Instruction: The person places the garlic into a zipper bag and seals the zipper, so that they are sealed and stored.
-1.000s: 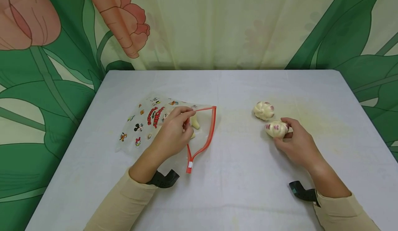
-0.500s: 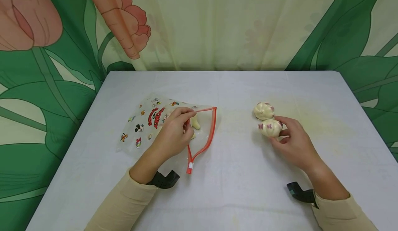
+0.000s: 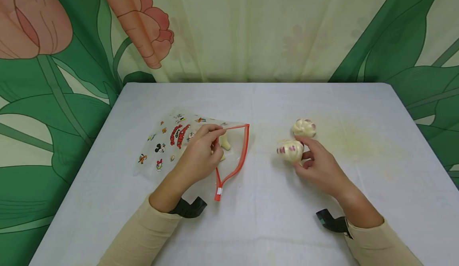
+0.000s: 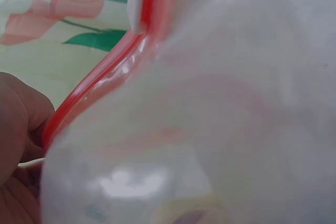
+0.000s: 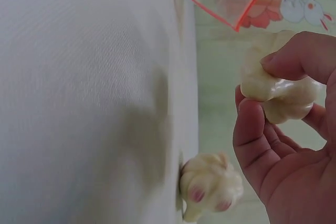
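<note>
My left hand (image 3: 201,150) pinches the red-edged mouth of a clear zip bag (image 3: 168,146) printed with cartoon figures, holding the mouth apart. Inside, close to the opening, shows a pale garlic bulb (image 3: 224,141), partly hidden by the fingers. In the left wrist view the red zip edge (image 4: 94,82) runs up from the fingertips. My right hand (image 3: 320,170) grips a garlic bulb (image 3: 289,151) with purple patches between thumb and fingers, raised over the table in the right wrist view. Just behind it, another garlic bulb (image 3: 304,128) rests on the table.
A white cloth covers the table (image 3: 272,226). Behind its far edge hangs a curtain (image 3: 251,31) with large flower and leaf prints. The bag's white zip slider (image 3: 219,190) lies toward the front, at the mouth's near corner.
My right hand has carried its garlic bulb leftward, past the other bulb toward the bag. My left hand and the bag stay in place.
</note>
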`<move>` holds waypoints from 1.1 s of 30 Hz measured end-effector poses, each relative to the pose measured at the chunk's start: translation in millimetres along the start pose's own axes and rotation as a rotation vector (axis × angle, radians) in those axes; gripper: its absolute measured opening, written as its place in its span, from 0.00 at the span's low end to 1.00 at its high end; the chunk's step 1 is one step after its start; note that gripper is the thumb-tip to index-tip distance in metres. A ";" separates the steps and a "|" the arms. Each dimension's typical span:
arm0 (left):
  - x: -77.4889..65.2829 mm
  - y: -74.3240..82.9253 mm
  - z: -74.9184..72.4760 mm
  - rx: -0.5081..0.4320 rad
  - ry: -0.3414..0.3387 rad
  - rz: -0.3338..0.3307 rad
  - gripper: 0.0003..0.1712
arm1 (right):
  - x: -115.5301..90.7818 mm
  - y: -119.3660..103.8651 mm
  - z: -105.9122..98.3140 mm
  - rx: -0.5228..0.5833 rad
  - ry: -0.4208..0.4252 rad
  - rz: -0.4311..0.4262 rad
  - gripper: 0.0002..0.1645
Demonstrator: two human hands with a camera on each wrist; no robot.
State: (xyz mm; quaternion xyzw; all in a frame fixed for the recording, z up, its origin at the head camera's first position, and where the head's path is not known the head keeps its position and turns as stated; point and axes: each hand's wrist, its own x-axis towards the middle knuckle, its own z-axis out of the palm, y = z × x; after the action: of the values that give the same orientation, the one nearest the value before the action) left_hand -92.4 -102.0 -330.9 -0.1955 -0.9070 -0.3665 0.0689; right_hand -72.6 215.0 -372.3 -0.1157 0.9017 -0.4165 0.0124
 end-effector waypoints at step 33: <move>-1.4 -0.5 -0.4 0.009 0.003 0.005 0.22 | 20.9 -23.4 43.9 0.056 -0.147 -0.039 0.38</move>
State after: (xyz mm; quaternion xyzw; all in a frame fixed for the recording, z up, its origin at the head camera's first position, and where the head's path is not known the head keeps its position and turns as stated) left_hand -91.3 -103.0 -331.3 -0.1967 -0.9081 -0.3626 0.0719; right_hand -83.1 163.0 -381.7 -0.1631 0.8839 -0.4320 0.0738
